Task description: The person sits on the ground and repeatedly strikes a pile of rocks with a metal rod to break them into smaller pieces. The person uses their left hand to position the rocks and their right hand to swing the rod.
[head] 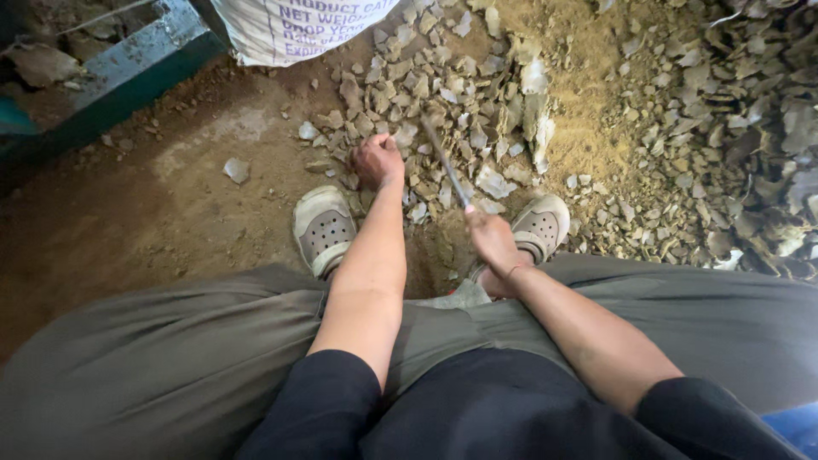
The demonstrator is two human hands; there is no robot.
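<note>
Grey trousers fill the near edge of my head view. At twelve o'clock my left hand presses down among the stone chips, fingers curled onto one. My right hand, at one o'clock, grips a thin rod slanting over the chips between my shoes.

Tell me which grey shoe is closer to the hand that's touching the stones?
The grey perforated shoe on the left. The left hand rests on the pale stone pieces just above it; the other grey shoe sits beside the right hand.
</note>
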